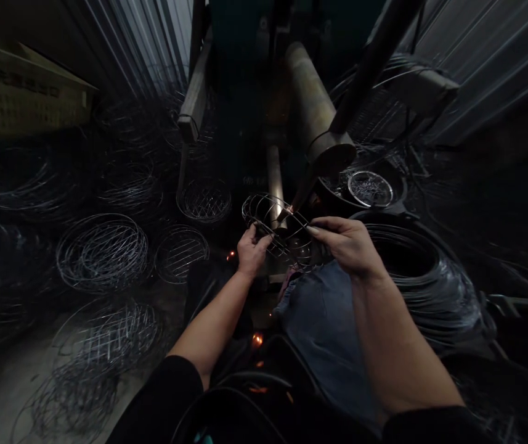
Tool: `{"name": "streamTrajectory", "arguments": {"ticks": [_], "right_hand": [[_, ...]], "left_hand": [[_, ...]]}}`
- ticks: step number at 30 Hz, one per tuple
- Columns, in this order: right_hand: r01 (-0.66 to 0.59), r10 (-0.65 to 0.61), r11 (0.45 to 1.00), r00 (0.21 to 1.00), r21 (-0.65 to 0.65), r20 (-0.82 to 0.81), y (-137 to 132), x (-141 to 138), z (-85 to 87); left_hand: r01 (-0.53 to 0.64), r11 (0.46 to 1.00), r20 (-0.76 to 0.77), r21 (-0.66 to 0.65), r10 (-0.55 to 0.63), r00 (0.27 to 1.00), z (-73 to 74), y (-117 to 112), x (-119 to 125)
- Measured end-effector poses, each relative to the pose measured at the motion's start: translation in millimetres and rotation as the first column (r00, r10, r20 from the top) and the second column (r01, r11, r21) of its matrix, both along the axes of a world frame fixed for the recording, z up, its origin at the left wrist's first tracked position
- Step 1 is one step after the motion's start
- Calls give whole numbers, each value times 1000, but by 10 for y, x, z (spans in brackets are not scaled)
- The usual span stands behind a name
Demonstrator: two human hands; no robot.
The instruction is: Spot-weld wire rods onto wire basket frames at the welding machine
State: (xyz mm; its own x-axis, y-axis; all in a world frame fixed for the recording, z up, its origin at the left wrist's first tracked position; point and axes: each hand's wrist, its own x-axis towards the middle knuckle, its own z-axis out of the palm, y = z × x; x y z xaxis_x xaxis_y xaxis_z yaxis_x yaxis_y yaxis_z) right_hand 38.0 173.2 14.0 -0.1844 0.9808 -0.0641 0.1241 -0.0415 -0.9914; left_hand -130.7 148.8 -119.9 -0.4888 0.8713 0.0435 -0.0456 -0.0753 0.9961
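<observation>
A round wire basket frame (pixel 268 216) is held up at the centre, under the tip of a spot-welding machine's electrode (pixel 291 208), where a small glow shows. My left hand (pixel 251 250) grips the frame's near left rim, fingers closed. My right hand (pixel 344 242) pinches the frame's right side, fingers closed round the wire. A thick metal arm (pixel 312 105) of the machine slopes down to the electrode.
Several finished wire baskets (pixel 101 250) lie on the floor at left. A large coil of wire rings (pixel 430 271) sits at right, with a small round wire grid (pixel 369 188) behind it. Sparks glow on the floor (pixel 257 338). Corrugated metal walls (pixel 485 49) close the space.
</observation>
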Motion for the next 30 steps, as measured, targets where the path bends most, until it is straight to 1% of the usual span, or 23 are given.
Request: {"name": "streamTrajectory", "arguments": {"ticks": [2,4,6,9,12,15,17,21,24,27,30], "right_hand": [[35,-36,998,999,44,11,43,4,-47],[54,-56,996,998,71,22,61,14,-89],[60,-63,994,998,90,29,59,16,-114],[69,-73,992,997,102,33,46,0,-111],[71,-74,995,997,75,29,39,12,-86],[54,-54,998,998,42,-16,29,120,-83],[50,-49,999,998,16,-36,10,240,-109],[30,-30,999,1000,-42,0,-58,449,-202],[6,-6,999,1000,-39,-3,-96,489,-262],[21,-21,1000,1000,-20,-22,-103,476,-293],[29,-29,1000,1000,3,-7,-108,476,-299]], "left_hand": [[-10,1000,-50,20,11,999,13,36,-33],[-11,1000,-68,23,13,998,27,55,-46],[3,999,-48,35,-1,999,32,60,-42],[12,998,22,62,-13,1000,5,60,-11],[22,999,80,45,-26,996,-47,63,35],[66,998,124,21,-68,990,-68,63,69],[72,997,144,8,-72,987,-52,60,77],[71,997,151,-9,-69,986,4,49,71],[68,998,148,-16,-65,987,19,42,68],[67,998,155,-5,-65,986,7,42,69],[55,998,145,-4,-54,988,-5,42,70]]}}
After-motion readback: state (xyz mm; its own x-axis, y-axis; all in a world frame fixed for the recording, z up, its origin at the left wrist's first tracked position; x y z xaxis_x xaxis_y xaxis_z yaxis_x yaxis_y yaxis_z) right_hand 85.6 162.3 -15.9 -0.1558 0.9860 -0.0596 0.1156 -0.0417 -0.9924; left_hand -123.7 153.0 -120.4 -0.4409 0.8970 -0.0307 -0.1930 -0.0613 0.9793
